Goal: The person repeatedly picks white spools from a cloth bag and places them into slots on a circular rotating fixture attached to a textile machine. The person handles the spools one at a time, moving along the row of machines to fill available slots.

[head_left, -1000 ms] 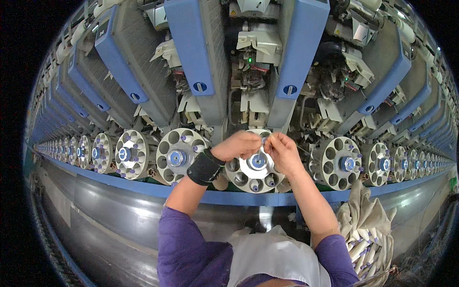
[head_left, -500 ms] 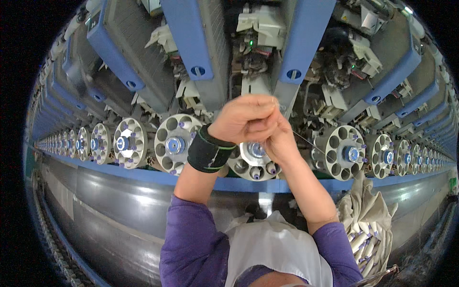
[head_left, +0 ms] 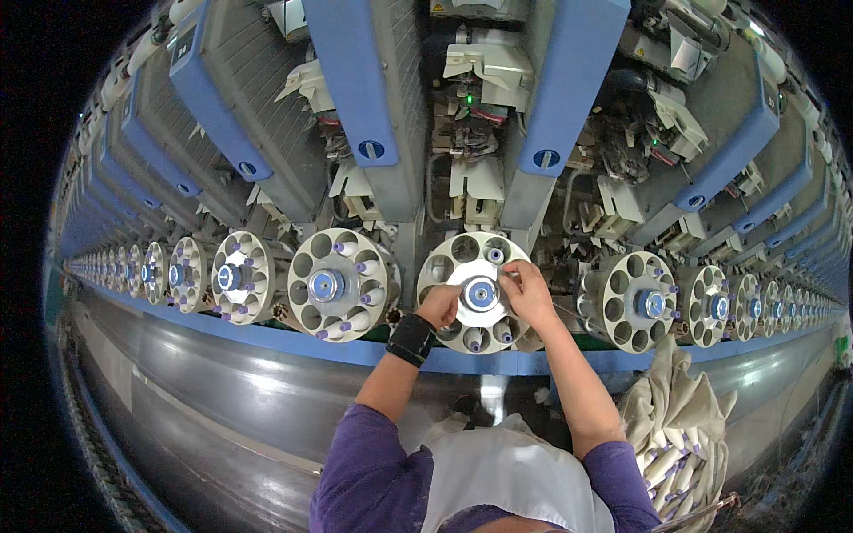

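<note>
In front of me is a round cream bobbin magazine [head_left: 465,248] with a ring of holes and a blue-and-silver hub [head_left: 481,295]. Some of its holes hold yarn bobbins with purple tips, such as the bobbin [head_left: 495,256] near the top. My left hand [head_left: 438,307], with a black wristband [head_left: 411,340], is at the magazine's left side, its fingers curled in by the hub. Over the right side, my right hand [head_left: 530,295] has thumb and fingertips drawn together beside the hub. What either hand's fingertips hold is too small to make out.
Similar magazines stand in a row to both sides, including a left magazine [head_left: 302,266] and a right magazine [head_left: 613,308]. Blue-fronted machine panels [head_left: 573,80] rise behind. A cloth sack [head_left: 671,391] full of purple-tipped bobbins hangs at my right. A blue rail [head_left: 373,354] runs below the magazines.
My hands were together, raised above the magazine, with a thread running off to the right. They have come down and apart, one to each side of the hub.
</note>
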`<state>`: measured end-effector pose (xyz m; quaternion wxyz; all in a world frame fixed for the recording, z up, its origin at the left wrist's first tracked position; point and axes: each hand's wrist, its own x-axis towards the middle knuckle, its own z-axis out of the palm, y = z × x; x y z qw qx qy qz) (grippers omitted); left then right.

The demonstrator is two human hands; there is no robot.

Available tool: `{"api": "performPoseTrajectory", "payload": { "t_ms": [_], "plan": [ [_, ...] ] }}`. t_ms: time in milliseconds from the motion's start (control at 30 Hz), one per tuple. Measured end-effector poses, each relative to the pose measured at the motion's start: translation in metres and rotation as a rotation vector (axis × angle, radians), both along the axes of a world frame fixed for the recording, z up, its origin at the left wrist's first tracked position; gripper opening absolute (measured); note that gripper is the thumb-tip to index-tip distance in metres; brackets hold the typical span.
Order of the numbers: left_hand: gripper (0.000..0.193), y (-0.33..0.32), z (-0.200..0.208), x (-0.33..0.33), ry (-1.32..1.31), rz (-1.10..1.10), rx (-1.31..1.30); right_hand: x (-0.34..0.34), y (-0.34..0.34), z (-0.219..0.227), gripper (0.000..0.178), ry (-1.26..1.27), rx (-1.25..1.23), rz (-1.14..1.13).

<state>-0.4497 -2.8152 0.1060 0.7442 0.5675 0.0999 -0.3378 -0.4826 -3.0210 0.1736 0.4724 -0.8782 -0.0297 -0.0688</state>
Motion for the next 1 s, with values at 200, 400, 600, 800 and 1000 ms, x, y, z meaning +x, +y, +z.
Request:
{"api": "performPoseTrajectory", "payload": {
  "t_ms": [200,400,600,800,1000],
  "plan": [
    [0.032,0.000,-0.012,-0.018,0.363,0.118,-0.814,-0.010,-0.014,-0.007,0.027,0.183,0.270,0.017],
    [0.028,-0.003,0.011,-0.016,0.136,0.091,-0.081,-0.017,-0.032,-0.019,0.028,0.150,0.223,-0.013],
    [0.028,-0.008,-0.009,0.002,0.181,-0.032,-0.327,-0.027,-0.045,-0.013,0.026,0.225,0.138,-0.030],
    [0.037,0.011,-0.021,-0.004,0.392,-0.133,-1.022,-0.029,-0.046,-0.006,0.023,0.262,0.256,0.003],
    [0.042,0.022,-0.048,0.006,0.680,-0.128,-1.317,-0.018,-0.041,-0.007,0.023,0.216,0.277,0.068]
  ]
}}
